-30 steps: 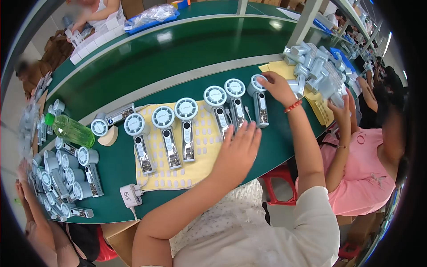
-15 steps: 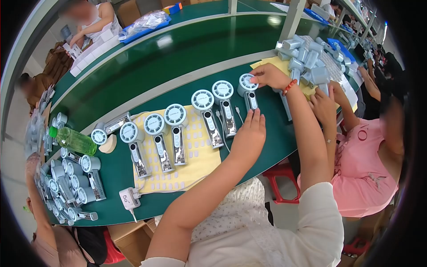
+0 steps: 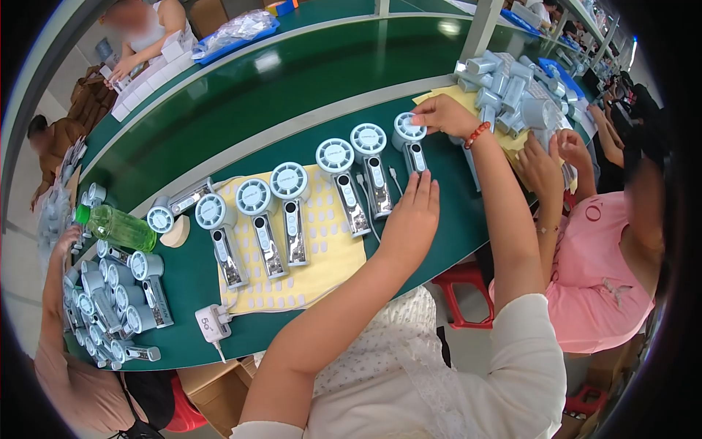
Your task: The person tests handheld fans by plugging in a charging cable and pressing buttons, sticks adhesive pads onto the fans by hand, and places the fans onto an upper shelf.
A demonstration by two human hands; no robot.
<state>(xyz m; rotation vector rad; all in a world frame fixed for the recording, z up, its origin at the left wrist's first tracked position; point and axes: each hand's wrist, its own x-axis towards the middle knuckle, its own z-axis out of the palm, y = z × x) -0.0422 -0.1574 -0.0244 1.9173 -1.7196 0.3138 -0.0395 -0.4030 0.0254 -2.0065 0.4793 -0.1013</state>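
Near the right end of a row of light-blue handheld fans lies one handheld fan (image 3: 414, 152), its round grille facing up. My right hand (image 3: 444, 117), with a red bead bracelet at the wrist, pinches the edge of that fan's head between thumb and fingers. My left hand (image 3: 414, 214) has its fingers stretched out over the lower end of the same fan's handle, which they partly hide. Left of it lies another fan (image 3: 375, 179), and a white cable plug (image 3: 395, 179) shows between the two. More fans, including one fan (image 3: 255, 197), lie on a yellow sheet (image 3: 329, 272) of pale stickers.
A white charger (image 3: 211, 323) lies by the table's front edge. At left are piled fans (image 3: 117, 296) and a green bottle (image 3: 117, 228), with a co-worker's hand (image 3: 67, 240) nearby. At right, a co-worker's hands (image 3: 545, 164) are beside heaped light-blue parts (image 3: 504, 88).
My hands stay at the same fan, with little visible movement. The right co-worker's hands have shifted by a blue part; the left co-worker's hand has moved towards the bottle. The view has tilted slightly.
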